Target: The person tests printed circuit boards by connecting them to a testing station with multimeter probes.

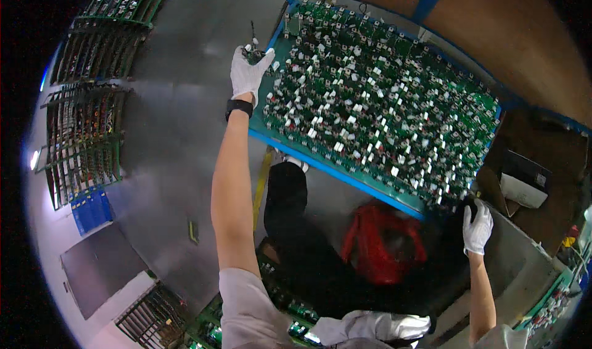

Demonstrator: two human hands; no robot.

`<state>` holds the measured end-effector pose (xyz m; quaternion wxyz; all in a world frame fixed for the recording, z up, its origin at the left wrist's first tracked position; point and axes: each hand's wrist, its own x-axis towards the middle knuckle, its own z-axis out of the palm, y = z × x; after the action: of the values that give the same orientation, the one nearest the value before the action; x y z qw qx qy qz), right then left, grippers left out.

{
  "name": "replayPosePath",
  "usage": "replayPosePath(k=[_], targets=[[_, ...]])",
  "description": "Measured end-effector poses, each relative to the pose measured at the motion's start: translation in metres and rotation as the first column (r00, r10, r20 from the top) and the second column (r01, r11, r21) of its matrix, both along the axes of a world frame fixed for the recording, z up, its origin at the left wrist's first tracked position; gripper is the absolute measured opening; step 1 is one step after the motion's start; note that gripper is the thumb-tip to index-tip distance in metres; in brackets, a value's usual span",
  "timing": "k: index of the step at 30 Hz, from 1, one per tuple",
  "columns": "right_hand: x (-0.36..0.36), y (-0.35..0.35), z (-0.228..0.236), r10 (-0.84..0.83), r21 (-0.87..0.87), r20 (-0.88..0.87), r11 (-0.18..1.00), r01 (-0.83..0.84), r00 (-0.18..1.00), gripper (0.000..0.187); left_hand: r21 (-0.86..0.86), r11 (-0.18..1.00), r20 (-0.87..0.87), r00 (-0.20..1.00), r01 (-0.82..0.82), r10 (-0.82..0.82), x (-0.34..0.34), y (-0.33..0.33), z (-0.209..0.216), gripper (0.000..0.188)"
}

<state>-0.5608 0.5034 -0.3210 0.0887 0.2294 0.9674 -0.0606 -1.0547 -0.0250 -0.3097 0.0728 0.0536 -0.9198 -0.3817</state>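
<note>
My left hand [249, 73], in a white glove, is closed round a small circuit board [253, 54] with white parts and a thin black lead sticking up. It is just off the left edge of a blue-rimmed green tabletop [264, 119]. Closely packed green circuit boards [364, 102] with white connectors cover most of that surface. Beside the table's near right corner is my right hand [478, 227], also gloved in white. Its fingers are stretched out with the thumb apart, and no thing shows in them.
Tall racks of boards [86, 124] line the left side, above a blue bin [91, 212]. A red stool or chair [382, 244] is close to the table's near edge. At right sits a black and white box [524, 179]. More boards [552, 306] are at the lower right.
</note>
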Motion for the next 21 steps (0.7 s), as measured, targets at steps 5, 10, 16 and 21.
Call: replayPosePath(k=[5, 10, 16, 21], targets=[[-0.022, 0.008, -0.002, -0.027, 0.012, 0.015, 1.000, 0.026, 1.000, 0.027, -0.372, 0.925, -0.038, 0.995, 0.077, -0.097, -0.075, 0.014, -0.048, 0.103], [-0.033, 0.014, -0.012, -0.054, 0.028, 0.075, 0.998, 0.052, 0.996, 0.022, -0.383, 0.922, -0.043, 0.996, 0.055, -0.077, -0.115, 0.016, -0.070, 0.108], [-0.038, 0.021, -0.018, -0.028, 0.067, 0.113, 0.998, 0.020, 0.993, 0.020, -0.283, 0.938, 0.182, 0.972, 0.199, -0.151, -0.131, 0.036, -0.080, 0.112], [-0.042, 0.018, -0.023, -0.027, 0.064, 0.141, 0.998, 0.018, 0.990, 0.019, -0.302, 0.936, 0.205, 0.971, 0.183, -0.124, -0.139, 0.030, -0.103, 0.111]])
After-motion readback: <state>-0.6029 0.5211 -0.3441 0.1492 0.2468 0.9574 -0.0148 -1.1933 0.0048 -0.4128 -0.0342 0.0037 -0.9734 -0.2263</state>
